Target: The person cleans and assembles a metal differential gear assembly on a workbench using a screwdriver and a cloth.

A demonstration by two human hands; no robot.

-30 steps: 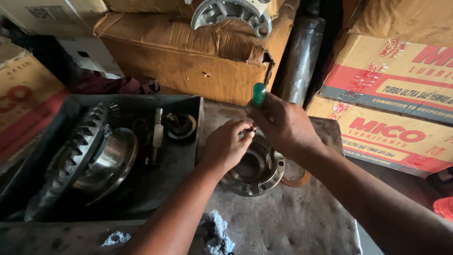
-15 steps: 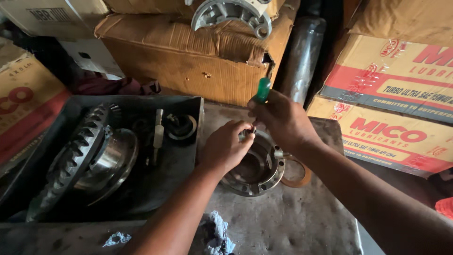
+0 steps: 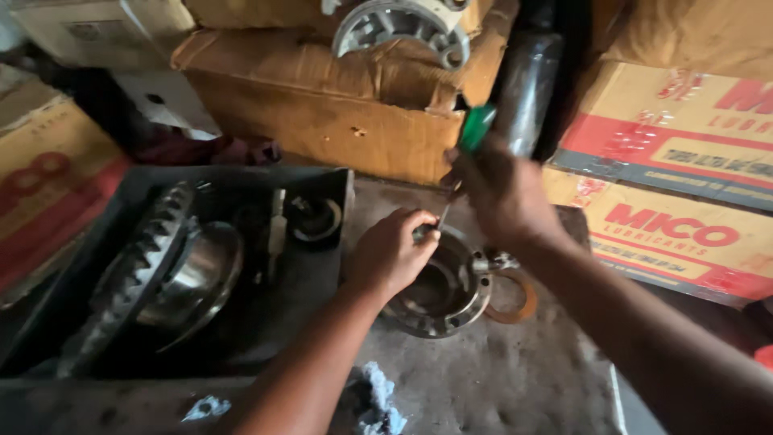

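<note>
Hands at work on a round metal housing (image 3: 439,290), a flanged ring of dull grey steel with bolt holes around its rim, lying flat on a worn, stained grey bench top (image 3: 515,379) near the centre of the view. The left hand (image 3: 390,254) reaches in from six o'clock, wrist bent, its fingers curled together and pressed against the housing's rim at ten o'clock. The right hand (image 3: 503,193) comes in from four o'clock, closed in a fist around a screwdriver (image 3: 463,157) with a glossy green handle; the thin shaft slants down to the rim beside the left fingertips. A flat rust-brown washer (image 3: 515,302) lies on the bench at the housing's three o'clock, partly tucked under its flange. At nine o'clock sits a dark, shallow tray (image 3: 318,274) holding a large toothed ring gear (image 3: 133,274) leaning on edge, a polished metal bowl-shaped part (image 3: 197,274) inside it, and a small round bearing (image 3: 314,219). A crumpled pale-blue rag (image 3: 378,399) lies at six o'clock. Creased brown cardboard boxes (image 3: 338,105) line the back, with red-and-yellow printed cartons (image 3: 676,185) at two o'clock.
</note>
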